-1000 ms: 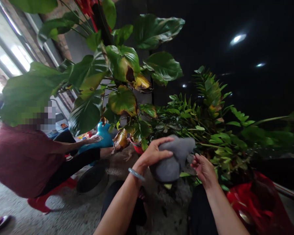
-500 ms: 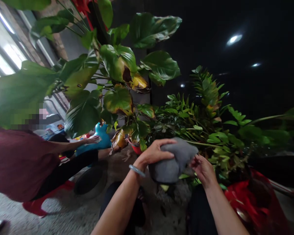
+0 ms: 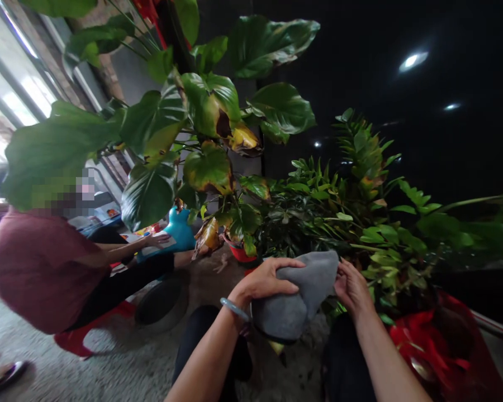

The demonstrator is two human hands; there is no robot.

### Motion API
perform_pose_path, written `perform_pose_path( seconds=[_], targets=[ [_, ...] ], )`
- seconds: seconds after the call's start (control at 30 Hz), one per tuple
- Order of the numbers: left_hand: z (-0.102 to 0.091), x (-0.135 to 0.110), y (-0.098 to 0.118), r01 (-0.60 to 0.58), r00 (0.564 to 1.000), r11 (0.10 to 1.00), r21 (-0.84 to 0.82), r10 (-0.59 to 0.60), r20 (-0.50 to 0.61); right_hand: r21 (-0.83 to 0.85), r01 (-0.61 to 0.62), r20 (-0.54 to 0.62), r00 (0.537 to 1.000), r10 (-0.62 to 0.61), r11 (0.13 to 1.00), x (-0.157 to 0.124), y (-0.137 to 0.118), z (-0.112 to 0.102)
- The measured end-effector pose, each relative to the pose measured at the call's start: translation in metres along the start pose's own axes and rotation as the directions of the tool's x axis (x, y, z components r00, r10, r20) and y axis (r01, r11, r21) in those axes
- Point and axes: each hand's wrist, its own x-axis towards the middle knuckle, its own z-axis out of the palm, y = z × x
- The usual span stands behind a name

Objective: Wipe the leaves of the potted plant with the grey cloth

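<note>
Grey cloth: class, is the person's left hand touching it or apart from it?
Touching. The head view shows the left hand laid over the grey cloth, fingers pressing its top.

- Daylight comes in from the windows (image 3: 8,106) at the upper left, where it is blown out to white.
- The right half is dark, and the ceiling lamps (image 3: 413,60) glare as smeared spots.
- The big leaves (image 3: 151,190) carry soft highlights.
- The left hand (image 3: 264,279), right hand (image 3: 352,287) and grey cloth (image 3: 293,312) are evenly lit and fairly sharp.
- The wide lens bends and stretches the edges.
</note>
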Motion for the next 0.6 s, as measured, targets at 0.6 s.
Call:
perform_pose_path(
  seconds=[0.6],
  targets=[
    [-0.042, -0.014, 0.014, -0.144, 0.827, 0.981, -0.129, 0.047, -0.56, -0.186, -0.075, 0.185, 0.977, 0.11, 0.98, -0.023, 0.035, 0.062]
  ],
)
